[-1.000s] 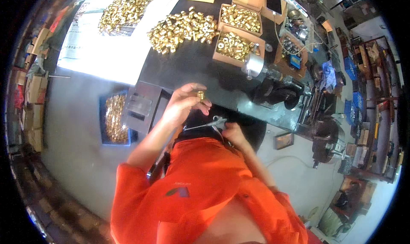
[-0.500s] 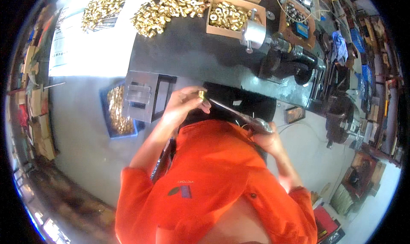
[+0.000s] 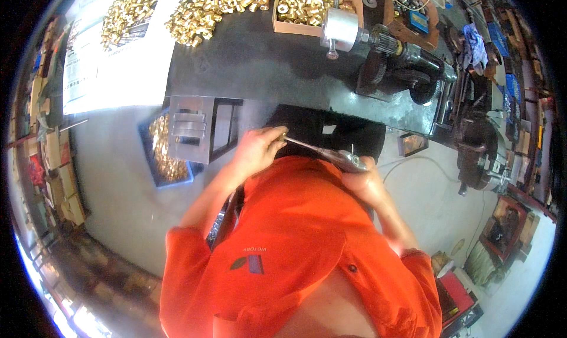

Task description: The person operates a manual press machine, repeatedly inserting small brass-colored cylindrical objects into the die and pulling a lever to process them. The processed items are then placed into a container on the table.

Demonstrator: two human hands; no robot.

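In front of my orange shirt, my left hand (image 3: 258, 150) pinches a small brass fitting (image 3: 284, 137), mostly covered by the fingers. My right hand (image 3: 361, 178) is wrapped round a silver hand tool (image 3: 347, 160) with a long thin shaft; its exact kind is not clear. The shaft slants up to the left, and its tip meets the fitting at my left fingertips. Whether the tip is inside the fitting or only against it, I cannot tell. Below the table edge, left of my left hand, a blue tray (image 3: 155, 171) holds many brass pieces.
Loose brass fittings (image 3: 221, 7) lie heaped on the dark table (image 3: 248, 66), with more on white paper (image 3: 112, 81). A cardboard box (image 3: 283, 28) of fittings stands beside a chuck-like machine (image 3: 341, 29). A metal frame (image 3: 192, 128) juts out near my left forearm.
The tool's tip has come up to the brass fitting, where a gap showed before. My left fingers have closed further over the fitting. The whole view has shifted slightly.
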